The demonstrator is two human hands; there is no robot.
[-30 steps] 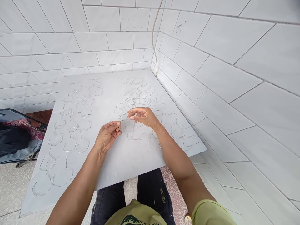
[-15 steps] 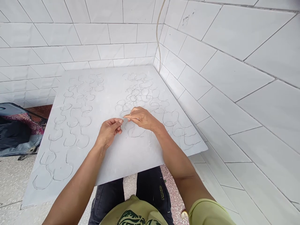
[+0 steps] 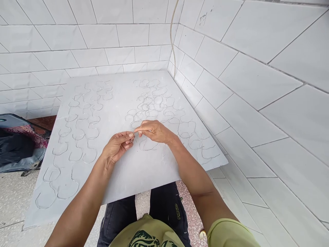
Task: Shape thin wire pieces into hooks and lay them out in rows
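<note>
A pale grey board (image 3: 144, 171) rests across my lap and carries many thin bent wire loops. My left hand (image 3: 117, 145) and my right hand (image 3: 154, 131) meet above the board's middle, fingertips pinched together on one small wire piece (image 3: 132, 136). A dense cluster of wire loops (image 3: 154, 103) lies just beyond my right hand. To the left of my left hand, a second group of wire loops (image 3: 84, 116) runs in rows down to the board's near left corner.
White tiled walls (image 3: 244, 85) close in behind and to the right of the board, with a thin cable (image 3: 171, 41) hanging in the corner. A dark bag with patterned cloth (image 3: 17, 144) lies on the floor at the left.
My right hand was open with spread fingers; it has closed and moved left to meet my left hand, and both now pinch the small wire. The view tilted slightly.
</note>
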